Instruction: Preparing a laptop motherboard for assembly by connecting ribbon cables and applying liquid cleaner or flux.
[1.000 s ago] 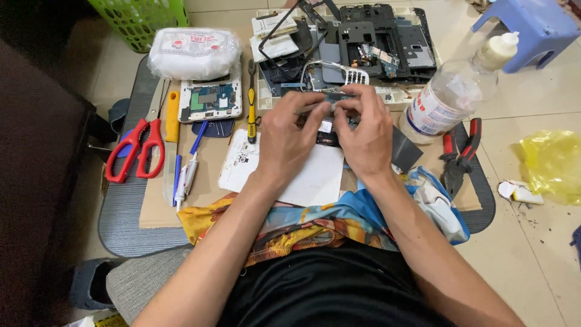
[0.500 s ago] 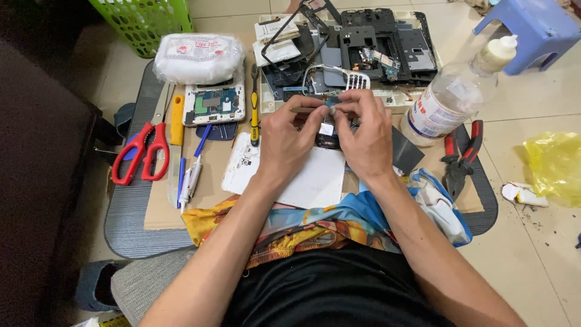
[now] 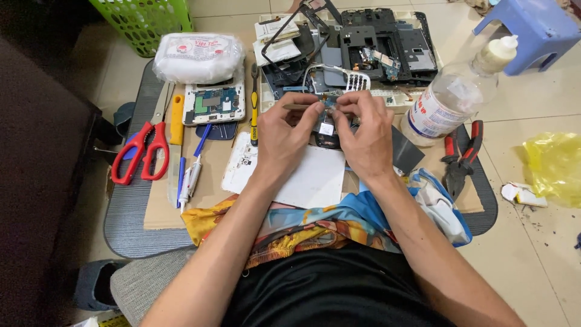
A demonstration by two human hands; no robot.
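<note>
My left hand [image 3: 287, 136] and my right hand [image 3: 362, 132] meet over a cardboard work board [image 3: 212, 181]. Together they pinch a small dark phone part [image 3: 327, 128] with a white sticker on it. A thin metal tool [image 3: 296, 106], like tweezers, sticks out leftward from my left fingers. Under my hands lies a white flat panel [image 3: 308, 178]. A dark square piece [image 3: 404, 151] rests just right of my right hand.
Red scissors [image 3: 140, 152], an orange knife [image 3: 176, 118], pens [image 3: 189, 172], a yellow screwdriver [image 3: 255, 112] and an open phone body [image 3: 215, 103] lie left. Dismantled phone frames [image 3: 375, 42] sit behind, a plastic bottle [image 3: 451, 100] and red pliers [image 3: 461, 158] right. A green basket [image 3: 145, 21] stands at back left.
Both hands have stayed together on the small part, with only slight finger shifts. The view has drifted a little.
</note>
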